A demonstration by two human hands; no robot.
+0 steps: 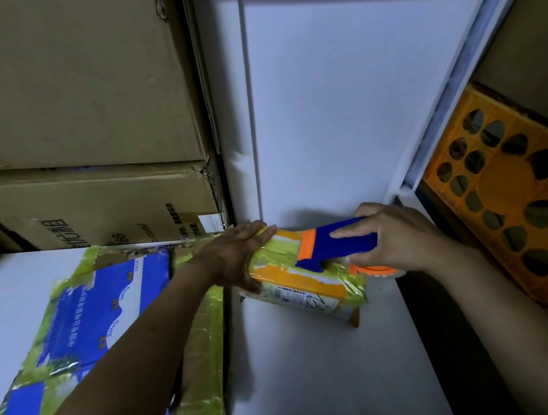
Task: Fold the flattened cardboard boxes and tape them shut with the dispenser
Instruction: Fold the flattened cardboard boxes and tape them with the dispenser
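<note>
A small orange and white cardboard box (307, 289), wrapped in yellowish tape, stands on the white table (320, 374) near the back wall. My left hand (237, 256) lies flat on the box's left and far side, fingers straight, thumb against its near face. My right hand (397, 237) grips the blue handle of the tape dispenser (335, 243), which has an orange band and rests on top of the box. The orange tape roll (373, 270) peeks out below my right hand.
A bigger blue and white box (100, 318) with yellow tape lies at the left. Large brown cartons (76, 128) are stacked behind it. An orange plastic crate (521, 211) sits on the right, beyond a white frame (456, 74).
</note>
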